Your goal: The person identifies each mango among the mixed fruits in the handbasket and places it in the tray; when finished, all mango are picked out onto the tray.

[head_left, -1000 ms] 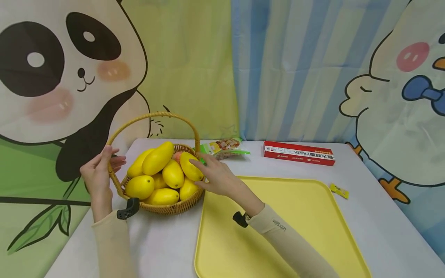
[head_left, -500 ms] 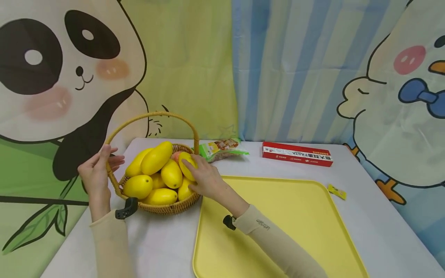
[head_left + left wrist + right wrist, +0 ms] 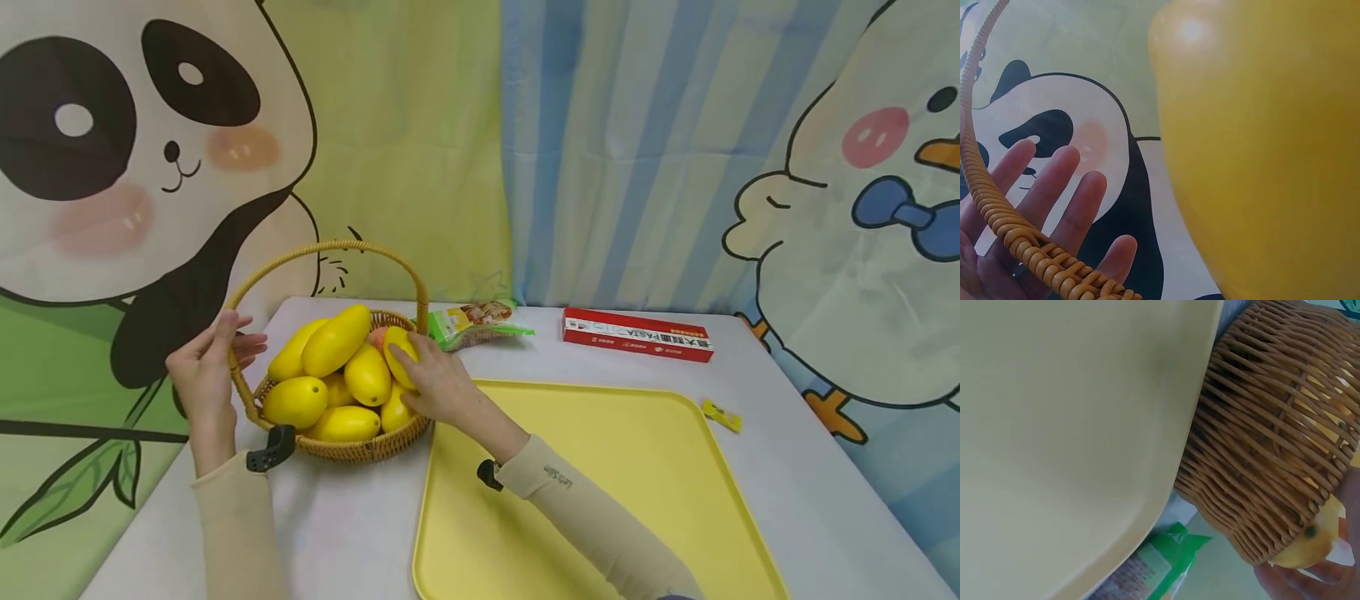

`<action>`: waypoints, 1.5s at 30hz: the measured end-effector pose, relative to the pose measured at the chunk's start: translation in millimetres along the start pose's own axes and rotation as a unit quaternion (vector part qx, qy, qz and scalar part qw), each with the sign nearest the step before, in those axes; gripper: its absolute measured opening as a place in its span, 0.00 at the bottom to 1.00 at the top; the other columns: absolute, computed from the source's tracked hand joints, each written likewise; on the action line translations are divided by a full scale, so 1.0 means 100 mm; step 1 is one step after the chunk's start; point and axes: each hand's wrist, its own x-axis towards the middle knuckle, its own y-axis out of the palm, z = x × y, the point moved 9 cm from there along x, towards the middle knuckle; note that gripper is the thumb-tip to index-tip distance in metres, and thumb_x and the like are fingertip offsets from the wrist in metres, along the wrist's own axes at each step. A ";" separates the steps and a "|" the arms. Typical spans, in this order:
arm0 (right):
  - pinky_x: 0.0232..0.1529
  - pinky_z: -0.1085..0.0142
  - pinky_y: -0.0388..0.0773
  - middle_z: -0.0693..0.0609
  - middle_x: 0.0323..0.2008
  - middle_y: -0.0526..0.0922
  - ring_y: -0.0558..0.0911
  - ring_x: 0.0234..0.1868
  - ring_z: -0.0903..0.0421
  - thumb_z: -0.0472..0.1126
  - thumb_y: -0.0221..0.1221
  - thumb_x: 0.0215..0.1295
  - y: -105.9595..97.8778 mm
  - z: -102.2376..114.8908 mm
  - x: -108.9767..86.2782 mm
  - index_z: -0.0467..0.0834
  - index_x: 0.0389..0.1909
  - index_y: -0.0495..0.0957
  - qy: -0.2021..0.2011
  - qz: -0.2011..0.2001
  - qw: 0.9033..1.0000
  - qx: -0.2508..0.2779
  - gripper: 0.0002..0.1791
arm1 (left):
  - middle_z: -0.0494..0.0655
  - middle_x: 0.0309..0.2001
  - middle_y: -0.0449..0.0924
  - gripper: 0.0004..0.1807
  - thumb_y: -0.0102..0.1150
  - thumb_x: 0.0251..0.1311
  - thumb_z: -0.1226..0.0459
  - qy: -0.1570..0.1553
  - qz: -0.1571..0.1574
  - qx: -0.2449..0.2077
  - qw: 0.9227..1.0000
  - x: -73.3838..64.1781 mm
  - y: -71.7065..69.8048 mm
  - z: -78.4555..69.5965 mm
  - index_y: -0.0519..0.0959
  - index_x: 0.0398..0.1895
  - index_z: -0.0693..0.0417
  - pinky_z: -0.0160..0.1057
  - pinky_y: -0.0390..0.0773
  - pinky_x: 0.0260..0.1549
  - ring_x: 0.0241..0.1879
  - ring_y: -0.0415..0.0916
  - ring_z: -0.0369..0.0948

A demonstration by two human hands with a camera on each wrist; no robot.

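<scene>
A woven wicker basket (image 3: 352,451) with a tall arched handle (image 3: 330,246) stands at the left of the table, heaped with yellow mangoes (image 3: 337,340). A reddish fruit (image 3: 377,337) peeks out among them. My left hand (image 3: 210,375) is at the handle's left side, its fingers (image 3: 1075,206) extended behind the cane in the left wrist view. With thumb and fingers, my right hand (image 3: 441,379) grips a mango (image 3: 397,357) at the basket's right side. In the right wrist view, that mango (image 3: 1311,544) shows at the rim, partly hidden by the hand.
A yellow tray (image 3: 600,467) lies right of the basket, under my right forearm. Behind it are a green-edged food packet (image 3: 480,323) and a red pasta box (image 3: 637,334). A small yellow packet (image 3: 722,415) lies beyond the tray's right edge. A printed curtain (image 3: 585,167) closes off the back.
My right hand has moved slightly left and its fingers have closed round the right-hand mango. The left hand stays at the handle. The head view has shifted slightly.
</scene>
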 end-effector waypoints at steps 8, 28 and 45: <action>0.23 0.66 0.78 0.38 0.63 0.68 0.78 0.53 0.46 0.47 0.61 0.62 -0.01 0.06 0.03 0.46 0.69 0.62 0.015 -0.035 0.999 -0.031 0.35 | 0.47 0.22 0.85 0.19 0.68 0.53 0.52 0.007 0.004 0.006 1.000 -0.02 -0.01 0.00 0.87 0.36 0.60 0.29 0.80 0.28 0.20 0.83 0.39; 0.20 0.67 0.74 0.39 0.62 0.70 0.82 0.43 0.47 0.43 0.62 0.56 -0.18 0.03 -0.03 0.45 0.67 0.65 0.024 -0.076 0.996 0.028 0.35 | 0.46 0.21 0.85 0.19 0.68 0.53 0.53 0.029 0.010 0.010 0.999 0.00 0.01 -0.04 0.86 0.35 0.62 0.29 0.80 0.26 0.19 0.83 0.39; 0.20 0.66 0.76 0.38 0.60 0.72 0.82 0.48 0.44 0.41 0.63 0.54 -0.69 -0.07 -0.31 0.44 0.64 0.69 0.004 -0.173 0.983 0.059 0.33 | 0.45 0.21 0.85 0.20 0.69 0.53 0.51 0.019 0.007 0.012 1.000 -0.01 0.00 -0.03 0.87 0.36 0.60 0.29 0.79 0.26 0.19 0.83 0.38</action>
